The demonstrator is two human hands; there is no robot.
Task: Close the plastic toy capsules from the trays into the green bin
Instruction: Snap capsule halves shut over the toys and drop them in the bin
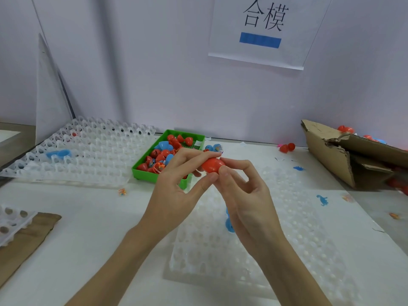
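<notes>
Squeeze the red capsule [212,165], pinched between left hand [176,184] and right hand [244,193], until its 2 halves snap, then drop into green bin [144,173].

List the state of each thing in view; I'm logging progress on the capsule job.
Red capsule: pinched between both hands, looks closed.
Left hand: fingers curled round the capsule.
Right hand: thumb and fingers pinch the capsule.
Green bin: partly filled with red and blue capsules.
Near tray: mostly empty, one blue piece in it.
Far tray: mostly empty, a blue piece inside.
Cardboard box: torn open.
</notes>
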